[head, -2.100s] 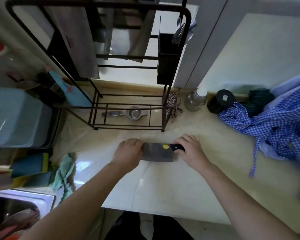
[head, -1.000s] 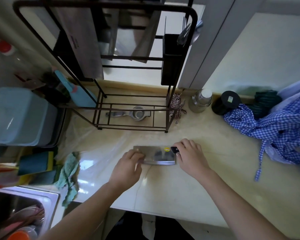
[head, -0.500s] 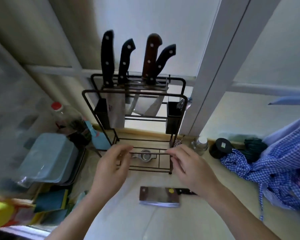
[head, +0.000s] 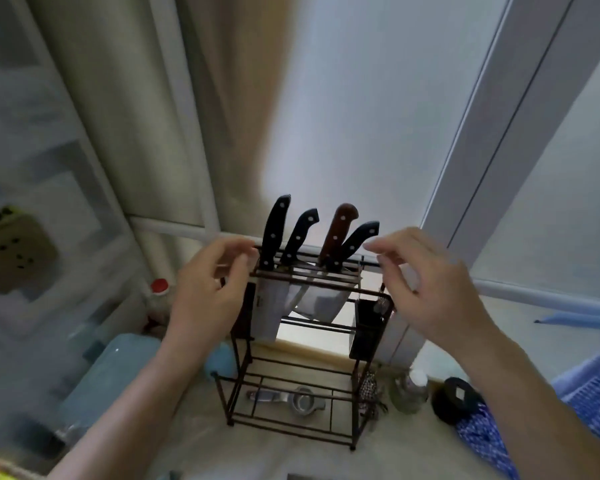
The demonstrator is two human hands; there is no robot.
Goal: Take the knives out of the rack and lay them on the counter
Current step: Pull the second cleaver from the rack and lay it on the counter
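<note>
Four knives (head: 321, 251) stand handle-up in the top of the wire rack (head: 305, 368) at the back edge of the worktop (head: 194, 441). The left hand (head: 210, 289) and right hand (head: 426, 285) flank the handles, each grip loosely spread and holding nothing.

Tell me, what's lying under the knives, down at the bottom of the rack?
A metal squeezer lies on the bottom shelf of the rack, below the knives. The left hand covers the rack's upper left side.
</note>
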